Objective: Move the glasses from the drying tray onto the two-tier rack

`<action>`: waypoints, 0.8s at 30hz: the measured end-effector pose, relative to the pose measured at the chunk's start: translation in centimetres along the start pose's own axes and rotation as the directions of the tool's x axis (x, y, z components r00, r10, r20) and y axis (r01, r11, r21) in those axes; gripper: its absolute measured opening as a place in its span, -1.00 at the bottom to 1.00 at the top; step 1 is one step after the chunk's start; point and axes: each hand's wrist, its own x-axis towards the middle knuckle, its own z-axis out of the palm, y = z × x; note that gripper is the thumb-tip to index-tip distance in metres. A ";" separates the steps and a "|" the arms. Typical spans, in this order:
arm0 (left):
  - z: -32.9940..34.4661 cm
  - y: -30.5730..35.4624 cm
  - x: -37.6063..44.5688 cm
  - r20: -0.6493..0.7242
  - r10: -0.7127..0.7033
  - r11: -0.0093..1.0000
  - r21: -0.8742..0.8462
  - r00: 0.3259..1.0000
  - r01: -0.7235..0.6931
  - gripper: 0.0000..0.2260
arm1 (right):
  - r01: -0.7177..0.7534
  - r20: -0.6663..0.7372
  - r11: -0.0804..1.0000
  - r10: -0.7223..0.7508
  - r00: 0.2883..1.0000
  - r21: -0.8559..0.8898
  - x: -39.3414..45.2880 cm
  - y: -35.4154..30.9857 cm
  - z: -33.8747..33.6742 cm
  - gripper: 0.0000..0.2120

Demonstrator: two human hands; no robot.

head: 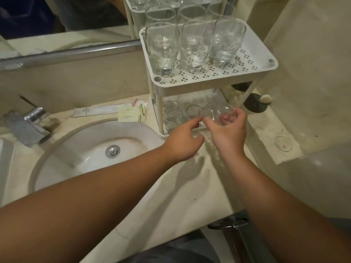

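Three tall glasses (191, 44) top tier, right hand (228, 133) holding one glass (218, 114)

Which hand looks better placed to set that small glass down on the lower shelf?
The right hand: it already holds the small glass at the lower shelf. The left hand only reaches beside it.

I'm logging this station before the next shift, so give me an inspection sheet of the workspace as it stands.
Surface: pale stone counter, stained, with a round sink set in it.
Job's things: white two-tier rack; three tall glasses upright on its top tier; short glasses on its lower tier.
Clutter: tube and sachets behind the sink; dark dish right of the rack.
Grippers: right hand grips a short glass at the lower tier; left hand reaches beside it, fingertips at the glass.
Cables: nothing seen.
Surroundings: mirror, chrome tap.
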 end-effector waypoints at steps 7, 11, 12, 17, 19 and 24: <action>0.5 -0.1 2.3 -0.027 -0.008 1.000 -0.010 1.000 0.007 -0.40 | 0.013 -0.030 1.000 -0.014 0.999 -0.017 3.0 0.0 1.7 -0.24; 0.5 -0.6 3.1 -0.074 -0.074 0.994 -0.089 0.994 0.067 -0.40 | -0.016 -0.009 1.000 0.016 1.000 0.001 4.9 0.0 2.9 -0.24; 0.4 -0.7 3.2 -0.088 -0.086 0.992 -0.098 0.992 0.078 -0.41 | -0.019 -0.007 1.000 0.019 1.000 -0.001 5.3 -0.1 3.1 -0.23; 0.1 -1.1 3.4 -0.136 -0.124 0.986 -0.132 0.983 0.106 -0.45 | -0.008 0.057 0.998 0.005 0.998 0.060 7.7 -0.2 4.4 -0.32; -0.2 -1.2 3.3 -0.155 -0.121 0.987 -0.127 0.980 0.102 -0.46 | -0.051 0.114 0.990 0.036 0.993 0.131 8.4 -0.3 5.0 -0.32; -1.0 -1.9 2.8 -0.194 -0.127 0.989 -0.097 0.973 0.110 -0.46 | 0.057 0.144 0.998 -0.054 0.988 -0.020 9.2 0.0 6.9 -0.34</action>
